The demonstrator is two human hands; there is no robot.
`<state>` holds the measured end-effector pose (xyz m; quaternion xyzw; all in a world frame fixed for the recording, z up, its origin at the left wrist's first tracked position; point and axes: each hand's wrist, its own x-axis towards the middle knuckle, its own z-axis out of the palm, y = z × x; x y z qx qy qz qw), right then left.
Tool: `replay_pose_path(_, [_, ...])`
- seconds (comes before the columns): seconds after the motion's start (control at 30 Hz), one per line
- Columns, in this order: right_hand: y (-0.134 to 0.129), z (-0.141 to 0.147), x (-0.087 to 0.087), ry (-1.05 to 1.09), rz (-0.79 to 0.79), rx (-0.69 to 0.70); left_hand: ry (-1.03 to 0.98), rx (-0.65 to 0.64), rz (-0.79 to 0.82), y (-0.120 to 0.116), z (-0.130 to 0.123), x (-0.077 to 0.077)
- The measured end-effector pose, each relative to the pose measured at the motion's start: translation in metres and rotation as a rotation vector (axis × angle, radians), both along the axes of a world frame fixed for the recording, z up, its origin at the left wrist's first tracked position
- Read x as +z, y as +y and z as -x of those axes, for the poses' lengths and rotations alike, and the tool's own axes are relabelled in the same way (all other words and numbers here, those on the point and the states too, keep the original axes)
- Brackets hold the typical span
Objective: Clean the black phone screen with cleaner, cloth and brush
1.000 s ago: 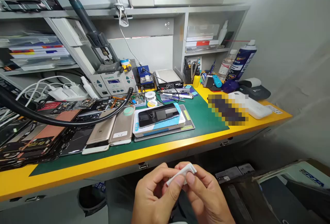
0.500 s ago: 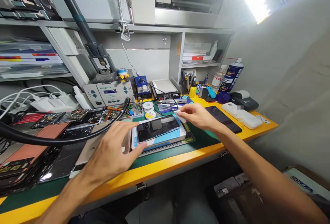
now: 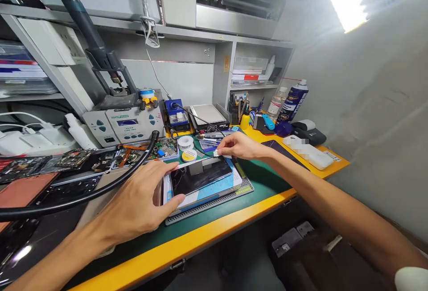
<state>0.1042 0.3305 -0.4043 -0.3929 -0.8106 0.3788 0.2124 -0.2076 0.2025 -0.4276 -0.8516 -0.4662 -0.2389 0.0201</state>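
A black smartphone (image 3: 200, 176) lies screen up on a blue-and-white box (image 3: 217, 188), which rests on a perforated metal plate (image 3: 247, 187). My left hand (image 3: 143, 199) spans the left end of the phone and box, thumb at the near edge and fingers at the far edge, spread apart. By the phone's far right edge, my right hand (image 3: 239, 145) is closed in a pinch on a small white piece (image 3: 216, 153). What the white piece is made of cannot be made out.
A black hose (image 3: 133, 172) arcs across the left, over several phones and parts. Behind stand a hot air station (image 3: 129, 126), solder spool (image 3: 185, 142), round yellow-labelled tin (image 3: 189, 155) and heating plate (image 3: 209, 119). To the right lie a dark flat panel (image 3: 284, 153) and white case (image 3: 307, 151).
My view has shifted and come closer to the bench. My right hand has moved left along the phone's far edge with the white piece. My left hand stays around the phone's left end.
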Motion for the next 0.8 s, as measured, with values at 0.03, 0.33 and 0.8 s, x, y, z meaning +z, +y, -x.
replay_pose_path(0.03, [0.000,0.001,0.000,0.002,0.005,-0.008,-0.008,0.001,-0.005,0.000,0.000,-0.002])
replay_pose_path(0.33, [-0.020,0.002,0.012,-0.055,-0.001,-0.061,-0.056,-0.024,-0.045,0.000,-0.002,-0.006])
replay_pose_path(0.8, [-0.081,-0.001,0.013,-0.091,0.008,-0.252,-0.116,-0.001,-0.049,0.000,-0.002,-0.011])
